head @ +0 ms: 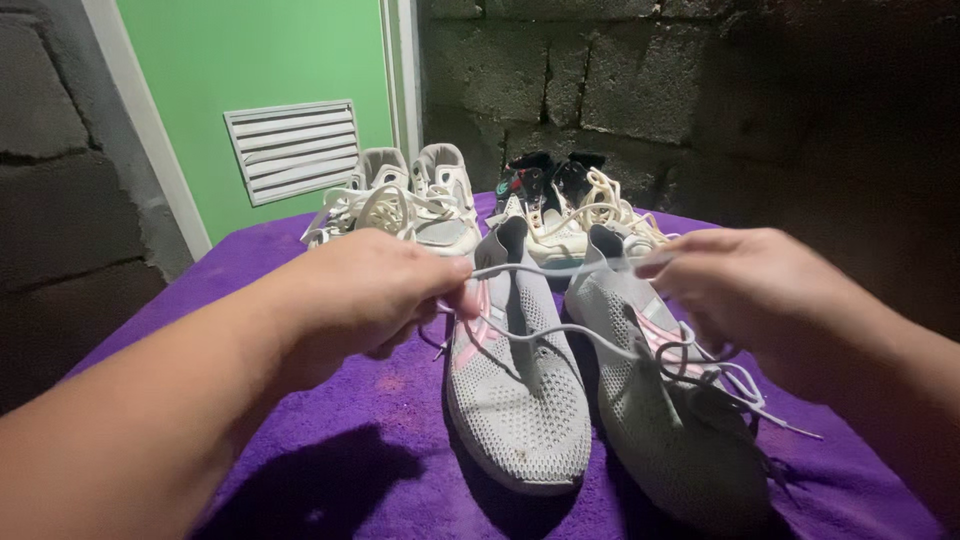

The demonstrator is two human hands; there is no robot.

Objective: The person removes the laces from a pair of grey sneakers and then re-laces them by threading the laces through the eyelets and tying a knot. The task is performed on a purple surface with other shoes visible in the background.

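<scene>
So I've got a white shoelace (560, 268) stretched out between my two hands, hanging just above the pair of grey knit sneakers sitting right in front of me on the table (340, 450). My left hand (375, 290) is over to the left of the left grey sneaker (515, 390), fingers curled in and pinching one end of the lace between thumb and fingertips. My right hand (745, 285) is above the right grey sneaker (670, 420), also closed down into a pinch on the other end of the same lace. The lace runs pretty much level between them, with another loop of it sagging down across both shoes and trailing off as a loose tangle on the right shoe's near side.

The grey sneakers are that stretchy mesh knit, sock-style collar, with pink and white stripes on the sides, toes pointing toward me. The knit looks a bit grubby at the toe. The table is covered with a fuzzy purple cloth, kind of towel-like.

Further back there are two more pairs: cream sneakers (410, 200) with thick pale laces on the far left, and a white pair with black collars (560, 205) on the far right, just behind the grey ones. Behind it all is a rough grey block wall (620, 80) and a green door (250, 70) with a white slatted vent (293, 148).
</scene>
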